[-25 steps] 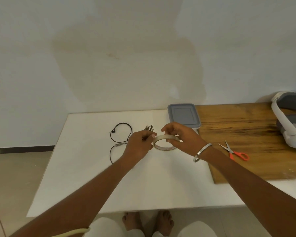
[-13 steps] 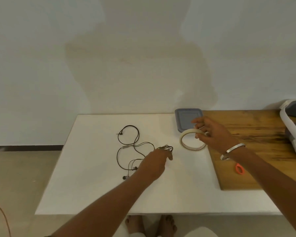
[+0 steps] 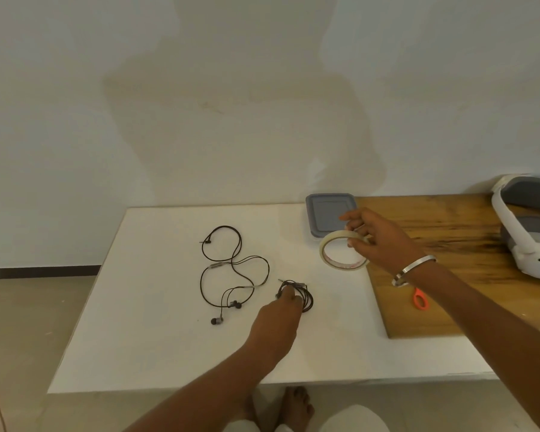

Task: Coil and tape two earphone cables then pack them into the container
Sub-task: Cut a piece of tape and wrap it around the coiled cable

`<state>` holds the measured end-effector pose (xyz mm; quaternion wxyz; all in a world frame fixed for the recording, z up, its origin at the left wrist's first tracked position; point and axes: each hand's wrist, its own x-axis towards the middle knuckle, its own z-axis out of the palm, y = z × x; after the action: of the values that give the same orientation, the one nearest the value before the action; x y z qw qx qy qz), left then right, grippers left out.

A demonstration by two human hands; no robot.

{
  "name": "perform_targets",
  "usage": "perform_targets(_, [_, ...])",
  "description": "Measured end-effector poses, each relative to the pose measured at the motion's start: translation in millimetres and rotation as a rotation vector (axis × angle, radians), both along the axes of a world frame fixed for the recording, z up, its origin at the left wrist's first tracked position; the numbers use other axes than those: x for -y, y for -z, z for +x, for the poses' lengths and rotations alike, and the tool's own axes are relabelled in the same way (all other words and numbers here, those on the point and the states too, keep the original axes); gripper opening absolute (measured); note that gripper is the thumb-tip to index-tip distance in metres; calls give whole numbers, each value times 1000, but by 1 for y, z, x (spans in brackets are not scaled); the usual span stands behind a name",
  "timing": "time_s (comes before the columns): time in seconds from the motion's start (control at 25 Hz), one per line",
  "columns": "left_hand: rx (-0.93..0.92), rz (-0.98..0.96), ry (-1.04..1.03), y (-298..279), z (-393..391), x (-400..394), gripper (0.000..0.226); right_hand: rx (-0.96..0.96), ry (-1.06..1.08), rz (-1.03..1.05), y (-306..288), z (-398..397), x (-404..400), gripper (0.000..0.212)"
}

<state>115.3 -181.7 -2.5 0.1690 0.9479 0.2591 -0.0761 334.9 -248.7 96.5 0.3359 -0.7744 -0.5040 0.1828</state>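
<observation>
A coiled black earphone cable [image 3: 303,297] lies on the white table [image 3: 156,338] near its middle. My left hand [image 3: 276,321] reaches over it and its fingertips pinch the coil's left side. A second black earphone cable [image 3: 231,269] lies loose and uncoiled to the left, its earbuds toward me. My right hand [image 3: 379,241] pinches the top of a roll of clear tape [image 3: 340,255], held tilted just above the table. Right behind the roll sits the container with its grey lid [image 3: 326,218] on.
A wooden board [image 3: 465,251] covers the table's right part. An orange scissor handle [image 3: 420,299] shows beside my right forearm, which hides the blades. A white and grey headset [image 3: 527,235] rests at the far right. The wall stands close behind the table.
My hands have parted. The left one lowered the coiled cable onto the table toward me. The right one carried the tape roll rightward to the front of the container.
</observation>
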Motion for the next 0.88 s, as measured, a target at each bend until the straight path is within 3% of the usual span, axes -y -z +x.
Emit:
perform_targets(0.24, [148,-236,-83,10,-7,-16,29,27,-42,-18,-3,-12,-11,39])
perform_targets(0.4, [376,-356,-145,-19,-9,-43,25,37,-72,-23,-18,-18,-20,36])
perform_targets(0.52, [593,-403,-240,-61,-12,-63,47,22,-134,-16,-36,-28,-27,38])
perform_targets(0.6, [642,-506,-224,-94,-12,-69,57,15,-189,-7,-48,-39,-32,44])
perform_targets(0.76, [688,-680,-255,-150,-21,-74,27,0,-269,74,-75,-64,-44,40])
perform_targets(0.88, [772,-791,-279,-170,-38,-79,21,24,-281,131,-96,-82,-50,39])
